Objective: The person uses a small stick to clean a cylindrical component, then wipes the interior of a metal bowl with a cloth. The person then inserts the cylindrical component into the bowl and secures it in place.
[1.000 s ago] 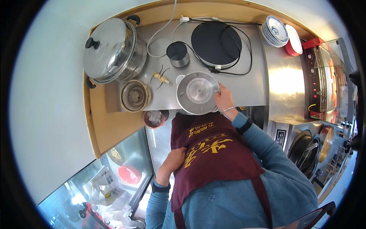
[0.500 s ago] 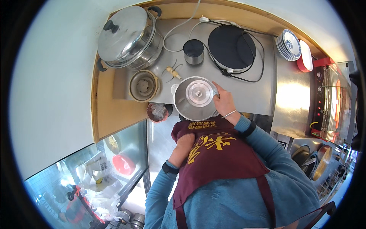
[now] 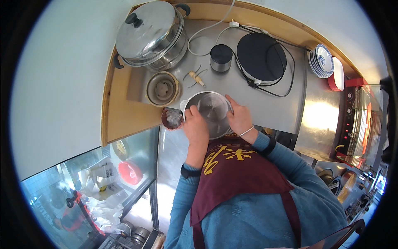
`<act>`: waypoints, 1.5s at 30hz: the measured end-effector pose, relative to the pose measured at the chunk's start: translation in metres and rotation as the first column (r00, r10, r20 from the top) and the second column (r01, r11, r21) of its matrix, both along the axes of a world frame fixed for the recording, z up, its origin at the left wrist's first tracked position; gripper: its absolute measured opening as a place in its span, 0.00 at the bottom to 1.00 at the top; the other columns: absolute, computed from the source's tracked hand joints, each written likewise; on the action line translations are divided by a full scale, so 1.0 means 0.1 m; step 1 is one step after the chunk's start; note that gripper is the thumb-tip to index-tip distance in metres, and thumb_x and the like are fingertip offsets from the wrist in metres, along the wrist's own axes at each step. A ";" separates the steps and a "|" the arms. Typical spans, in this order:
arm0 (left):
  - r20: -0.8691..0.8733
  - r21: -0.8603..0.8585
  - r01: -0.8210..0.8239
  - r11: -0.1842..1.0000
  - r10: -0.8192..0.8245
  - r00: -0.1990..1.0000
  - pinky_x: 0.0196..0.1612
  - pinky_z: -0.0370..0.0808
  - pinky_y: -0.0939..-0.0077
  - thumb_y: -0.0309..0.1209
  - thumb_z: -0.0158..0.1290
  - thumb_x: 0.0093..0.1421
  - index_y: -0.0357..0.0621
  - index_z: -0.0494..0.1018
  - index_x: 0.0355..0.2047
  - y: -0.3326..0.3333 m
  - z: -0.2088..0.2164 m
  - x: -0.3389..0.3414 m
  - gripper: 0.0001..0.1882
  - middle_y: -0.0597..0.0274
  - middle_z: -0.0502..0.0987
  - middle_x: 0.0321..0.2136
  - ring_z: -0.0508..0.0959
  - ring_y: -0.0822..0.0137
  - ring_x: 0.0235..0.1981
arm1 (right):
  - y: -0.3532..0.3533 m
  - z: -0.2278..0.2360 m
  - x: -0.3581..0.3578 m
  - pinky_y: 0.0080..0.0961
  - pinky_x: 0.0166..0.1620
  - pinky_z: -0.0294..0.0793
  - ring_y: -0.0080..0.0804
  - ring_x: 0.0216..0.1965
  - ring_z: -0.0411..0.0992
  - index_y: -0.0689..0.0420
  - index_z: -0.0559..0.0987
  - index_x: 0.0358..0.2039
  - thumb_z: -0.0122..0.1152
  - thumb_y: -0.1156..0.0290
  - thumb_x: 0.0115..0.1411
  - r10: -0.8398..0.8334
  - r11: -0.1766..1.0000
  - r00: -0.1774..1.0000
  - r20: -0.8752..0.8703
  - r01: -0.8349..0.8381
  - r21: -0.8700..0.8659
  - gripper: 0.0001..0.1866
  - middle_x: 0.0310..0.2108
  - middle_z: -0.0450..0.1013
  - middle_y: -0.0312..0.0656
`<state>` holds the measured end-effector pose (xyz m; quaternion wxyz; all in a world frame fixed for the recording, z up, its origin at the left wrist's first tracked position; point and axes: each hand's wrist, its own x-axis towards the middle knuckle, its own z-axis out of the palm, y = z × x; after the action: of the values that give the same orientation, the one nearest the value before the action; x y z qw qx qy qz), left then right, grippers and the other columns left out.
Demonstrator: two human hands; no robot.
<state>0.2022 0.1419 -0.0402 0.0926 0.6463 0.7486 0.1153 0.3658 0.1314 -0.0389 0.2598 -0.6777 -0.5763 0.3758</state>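
In front of my apron is a deep steel bowl (image 3: 219,128), with a clear round disc (image 3: 213,104) showing blurred inside it. My right hand (image 3: 240,119) grips the bowl's right rim, thumb side toward the back. At the left rim, my left hand (image 3: 196,128) has its fingers bent inward over the opening; what they pinch, if anything, is hidden. Behind the bowl on the steel counter lies a chopper blade (image 3: 195,78) with a cream hub and curved metal arms. A small steel cylinder with a black top (image 3: 221,58) stands nearby.
A big lidded steamer pot (image 3: 151,35) stands back left, near a round ceramic pot (image 3: 163,89). A red bin (image 3: 171,119) holds crumpled plastic. Right: a black round hot plate (image 3: 261,57) with loose cable, stacked bowls (image 3: 321,61), and a glowing roller grill (image 3: 358,120).
My left hand has risen from the apron to the bowl's left rim. My right hand still holds the bowl. The whole view has shifted slightly.
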 end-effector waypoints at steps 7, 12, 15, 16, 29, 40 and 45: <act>0.118 0.031 -0.037 0.999 0.033 0.992 0.32 0.80 0.53 0.22 0.51 0.55 0.36 0.74 0.33 0.14 -0.47 -0.01 0.06 0.43 0.77 0.35 0.81 0.42 0.29 | -0.12 -0.07 -0.19 0.48 0.33 0.73 0.59 0.24 0.73 0.62 0.70 0.60 0.51 0.78 0.52 0.073 0.977 0.997 0.001 -0.072 0.203 0.30 0.22 0.72 0.62; 0.237 0.017 0.187 0.982 -0.186 0.954 0.40 0.79 0.55 0.19 0.51 0.53 0.35 0.77 0.38 0.04 -0.47 0.17 0.12 0.46 0.78 0.39 0.79 0.45 0.41 | -0.14 0.00 -0.16 0.50 0.39 0.73 0.63 0.33 0.73 0.60 0.69 0.60 0.51 0.78 0.53 0.148 0.987 0.989 -0.013 -0.147 0.059 0.30 0.31 0.74 0.62; 0.236 -0.024 0.385 0.923 -0.369 0.899 0.41 0.79 0.59 0.20 0.52 0.52 0.36 0.77 0.37 -0.11 -0.39 0.30 0.12 0.50 0.76 0.40 0.76 0.49 0.46 | -0.13 0.03 -0.12 0.50 0.38 0.73 0.61 0.31 0.73 0.57 0.70 0.60 0.51 0.77 0.54 0.137 0.990 0.990 -0.044 -0.135 0.043 0.29 0.29 0.74 0.61; 0.277 0.009 0.434 0.901 -0.419 0.865 0.41 0.79 0.59 0.20 0.52 0.52 0.36 0.77 0.37 -0.12 -0.36 0.29 0.11 0.51 0.76 0.39 0.77 0.50 0.45 | -0.13 0.03 -0.11 0.49 0.38 0.73 0.61 0.31 0.73 0.56 0.71 0.59 0.51 0.77 0.54 0.118 0.990 0.991 -0.060 -0.113 0.079 0.29 0.29 0.74 0.60; 0.157 -0.175 0.552 0.815 -0.531 0.833 0.40 0.79 0.58 0.21 0.52 0.52 0.37 0.75 0.30 -0.29 -0.22 -0.06 0.05 0.50 0.76 0.33 0.79 0.50 0.40 | -0.02 0.09 0.06 0.49 0.36 0.74 0.60 0.29 0.73 0.55 0.73 0.58 0.52 0.78 0.52 0.092 0.987 0.995 0.038 -0.096 0.132 0.30 0.26 0.74 0.60; 0.080 -0.083 0.208 0.974 -0.202 0.976 0.42 0.78 0.53 0.25 0.52 0.57 0.38 0.74 0.37 -0.08 -0.49 0.01 0.07 0.46 0.76 0.38 0.78 0.43 0.41 | -0.10 0.14 -0.02 0.48 0.38 0.74 0.59 0.31 0.74 0.57 0.77 0.54 0.52 0.79 0.51 0.063 0.975 0.996 -0.056 -0.049 0.218 0.26 0.30 0.75 0.59; 0.320 -0.139 0.162 0.977 -0.111 0.941 0.38 0.78 0.53 0.24 0.53 0.57 0.37 0.75 0.34 -0.19 -0.37 -0.02 0.06 0.45 0.78 0.36 0.80 0.44 0.33 | -0.09 0.11 0.02 0.48 0.39 0.74 0.59 0.33 0.74 0.57 0.76 0.55 0.51 0.80 0.51 0.008 0.993 0.995 -0.100 0.003 0.115 0.27 0.32 0.75 0.59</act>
<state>0.2004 0.1226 -0.0771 0.2695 0.6607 0.6850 0.1468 0.3673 0.1220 -0.0274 0.3265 -0.6411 -0.5842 0.3757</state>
